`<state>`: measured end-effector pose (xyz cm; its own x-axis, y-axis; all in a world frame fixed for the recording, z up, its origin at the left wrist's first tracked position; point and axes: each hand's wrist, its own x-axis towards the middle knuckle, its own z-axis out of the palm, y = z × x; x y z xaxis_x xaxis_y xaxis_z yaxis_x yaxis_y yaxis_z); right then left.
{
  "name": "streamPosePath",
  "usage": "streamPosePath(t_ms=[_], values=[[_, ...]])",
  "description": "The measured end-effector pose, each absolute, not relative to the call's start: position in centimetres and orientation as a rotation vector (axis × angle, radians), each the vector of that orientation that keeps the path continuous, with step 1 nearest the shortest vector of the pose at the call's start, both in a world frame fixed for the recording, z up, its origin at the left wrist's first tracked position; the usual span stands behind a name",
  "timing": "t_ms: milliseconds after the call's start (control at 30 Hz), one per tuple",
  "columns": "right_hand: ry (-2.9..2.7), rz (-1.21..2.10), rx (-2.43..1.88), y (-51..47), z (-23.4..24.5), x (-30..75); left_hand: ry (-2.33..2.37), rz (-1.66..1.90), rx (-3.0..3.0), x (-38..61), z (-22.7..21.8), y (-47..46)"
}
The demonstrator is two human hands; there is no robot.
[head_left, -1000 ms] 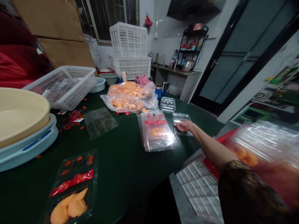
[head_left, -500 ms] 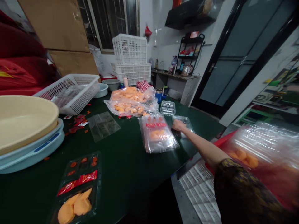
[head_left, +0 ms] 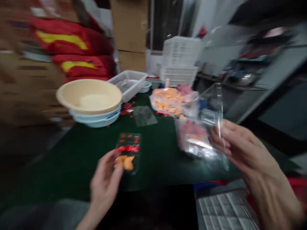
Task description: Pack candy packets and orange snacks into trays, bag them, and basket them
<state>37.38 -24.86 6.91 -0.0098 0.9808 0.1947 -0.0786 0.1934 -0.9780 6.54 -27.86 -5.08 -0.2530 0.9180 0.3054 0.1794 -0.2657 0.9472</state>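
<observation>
While my right hand [head_left: 247, 150] pinches a clear plastic piece [head_left: 218, 124] by its edge, my left hand [head_left: 104, 182] holds a black tray [head_left: 128, 143] of orange slices over the dark green table [head_left: 72, 166]. Both hands are closed, but everything looks blurry.

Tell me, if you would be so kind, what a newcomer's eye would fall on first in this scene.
The two bare hands in the foreground stand out first: on the right, the right hand holds up a clear plastic piece, while at lower centre the left hand is at a clear tray of orange slices. Beyond them, a cream basin sits on pale blue basins on the dark green table, and a plastic bag of orange pieces lies further back.
</observation>
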Motion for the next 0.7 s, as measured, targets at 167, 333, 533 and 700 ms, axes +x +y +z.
streamPosePath(t_ms=[167, 333, 533, 700], values=[[-1.027, 1.828, -0.684, -27.2, -0.2, 28.1, 0.868, 1.220, 0.867, 8.1, -4.3, -27.8], [-1.063, 1.870, -0.789, -26.2, -4.6, 24.7, 1.045, 1.418, 0.792, 6.1, -5.1, -27.7], [-1.266, 1.339, -1.199, -25.5, -7.2, 21.9, 1.250, 1.386, 1.077, 3.3, -6.7, -25.5], [-1.543, 0.836, -1.470, -22.2, -8.9, 20.0, 1.714, 1.232, 1.411, 1.7, -6.7, -20.1]])
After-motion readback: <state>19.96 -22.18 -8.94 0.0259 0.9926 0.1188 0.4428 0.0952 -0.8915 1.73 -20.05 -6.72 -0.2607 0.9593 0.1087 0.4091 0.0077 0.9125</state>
